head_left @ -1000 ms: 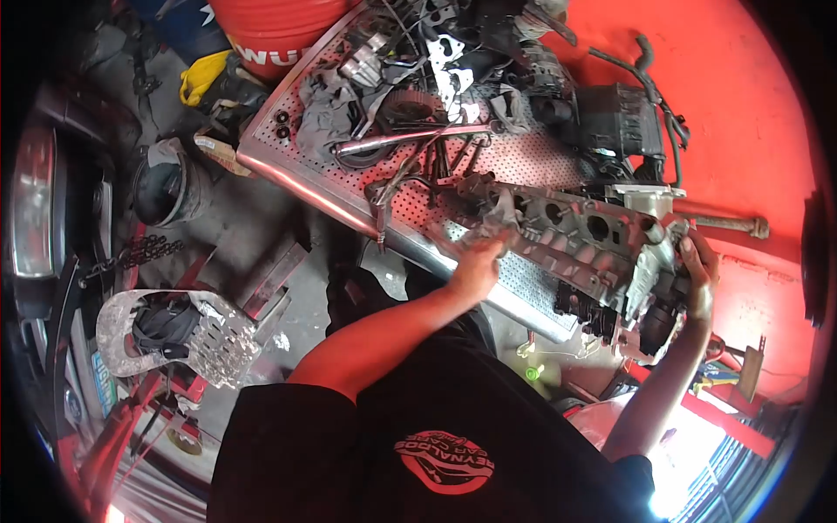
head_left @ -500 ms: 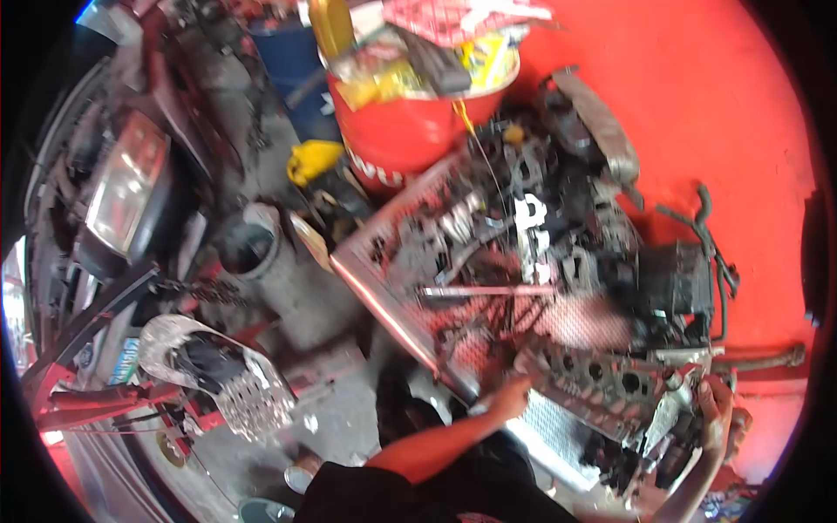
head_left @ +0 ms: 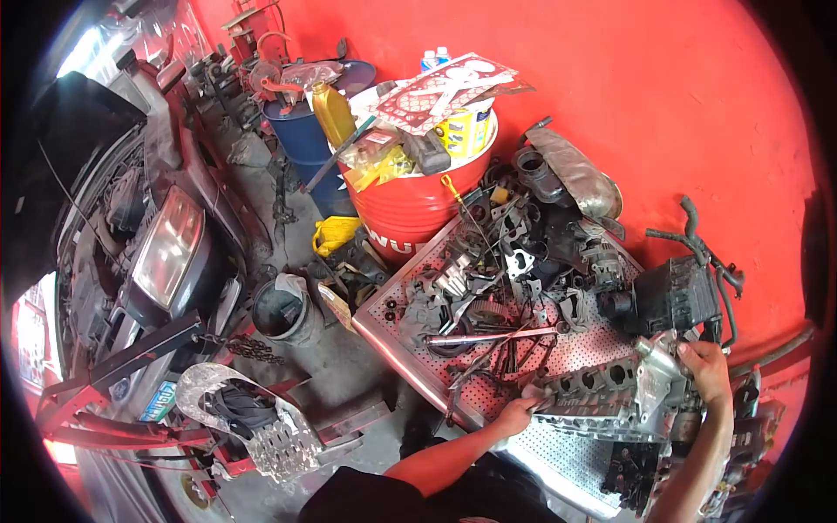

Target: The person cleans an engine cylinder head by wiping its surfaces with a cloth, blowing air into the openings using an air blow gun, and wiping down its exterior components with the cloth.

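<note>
A long metal engine part with a row of round ports, which looks like a cylinder head (head_left: 584,405), lies across the near right of a perforated metal table (head_left: 545,444). My left hand (head_left: 516,417) is closed around its left end. At the other end, my right hand (head_left: 706,366) grips the metal housing, thumb on top and fingers partly hidden behind. A long metal bar tool (head_left: 493,338) lies beyond the part, among loose engine pieces (head_left: 514,261).
A red drum (head_left: 410,205) stands behind the table, loaded with bottles, bags and a gasket sheet (head_left: 445,91). A black box with hoses (head_left: 676,296) sits by the red wall. Leftward are a bucket (head_left: 281,312), a red hoist arm (head_left: 131,362) and a car's headlight (head_left: 170,248).
My view has tilted up and steadied. The engine part has turned, so its ports face differently. Both hands keep their hold, and the right hand now sits higher on its end.
</note>
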Action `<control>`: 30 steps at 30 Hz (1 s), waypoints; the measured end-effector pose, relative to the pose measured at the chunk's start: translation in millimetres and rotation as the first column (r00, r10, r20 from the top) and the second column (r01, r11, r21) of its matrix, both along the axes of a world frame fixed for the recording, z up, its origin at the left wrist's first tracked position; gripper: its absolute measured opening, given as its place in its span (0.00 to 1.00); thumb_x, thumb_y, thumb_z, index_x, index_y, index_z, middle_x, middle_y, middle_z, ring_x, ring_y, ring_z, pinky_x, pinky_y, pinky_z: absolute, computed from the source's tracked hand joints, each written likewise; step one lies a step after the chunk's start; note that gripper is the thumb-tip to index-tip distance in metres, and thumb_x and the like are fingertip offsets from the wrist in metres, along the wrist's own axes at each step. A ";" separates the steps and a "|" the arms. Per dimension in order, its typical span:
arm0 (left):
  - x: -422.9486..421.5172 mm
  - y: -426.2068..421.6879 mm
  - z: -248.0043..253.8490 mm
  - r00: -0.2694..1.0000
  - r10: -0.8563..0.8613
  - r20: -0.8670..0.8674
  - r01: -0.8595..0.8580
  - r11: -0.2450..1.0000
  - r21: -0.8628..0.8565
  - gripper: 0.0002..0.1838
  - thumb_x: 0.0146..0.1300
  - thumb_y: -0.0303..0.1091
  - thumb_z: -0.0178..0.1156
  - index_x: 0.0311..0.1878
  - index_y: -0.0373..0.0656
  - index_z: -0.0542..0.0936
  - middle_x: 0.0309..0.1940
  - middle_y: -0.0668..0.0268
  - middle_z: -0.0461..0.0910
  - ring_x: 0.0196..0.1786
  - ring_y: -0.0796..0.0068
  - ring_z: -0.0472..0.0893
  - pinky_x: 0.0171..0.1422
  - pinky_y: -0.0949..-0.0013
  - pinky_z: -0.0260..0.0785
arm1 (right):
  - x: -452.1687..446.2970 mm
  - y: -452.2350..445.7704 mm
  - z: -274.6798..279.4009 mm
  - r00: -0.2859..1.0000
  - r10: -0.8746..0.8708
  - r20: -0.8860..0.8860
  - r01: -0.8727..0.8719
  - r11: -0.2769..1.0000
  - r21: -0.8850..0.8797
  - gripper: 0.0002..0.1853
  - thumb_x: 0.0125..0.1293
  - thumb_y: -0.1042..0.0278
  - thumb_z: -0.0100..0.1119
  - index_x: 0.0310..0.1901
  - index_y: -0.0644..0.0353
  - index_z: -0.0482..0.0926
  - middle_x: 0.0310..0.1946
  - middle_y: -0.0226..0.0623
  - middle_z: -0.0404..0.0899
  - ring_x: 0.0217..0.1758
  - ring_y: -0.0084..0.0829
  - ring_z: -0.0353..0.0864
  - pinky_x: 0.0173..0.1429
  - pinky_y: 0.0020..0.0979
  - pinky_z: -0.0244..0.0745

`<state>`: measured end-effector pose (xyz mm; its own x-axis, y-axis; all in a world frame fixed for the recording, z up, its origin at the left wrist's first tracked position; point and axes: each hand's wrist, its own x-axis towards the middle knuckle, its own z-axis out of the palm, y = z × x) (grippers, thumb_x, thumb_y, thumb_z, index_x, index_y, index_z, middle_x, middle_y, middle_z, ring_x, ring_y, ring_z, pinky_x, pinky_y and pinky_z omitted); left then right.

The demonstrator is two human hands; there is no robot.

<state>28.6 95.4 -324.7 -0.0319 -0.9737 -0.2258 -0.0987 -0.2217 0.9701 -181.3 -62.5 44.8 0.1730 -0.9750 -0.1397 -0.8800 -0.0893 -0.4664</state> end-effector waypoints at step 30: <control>-53.3 -157.7 375.7 0.965 -0.133 0.228 0.251 0.728 -0.638 0.15 0.58 0.33 0.64 0.47 0.38 0.81 0.44 0.49 0.82 0.48 0.50 0.82 0.55 0.55 0.73 | -44.4 -37.1 -37.2 0.938 0.335 0.092 -0.279 0.884 -0.375 0.38 0.67 0.50 0.61 0.72 0.59 0.59 0.64 0.48 0.71 0.53 0.34 0.80 0.56 0.35 0.75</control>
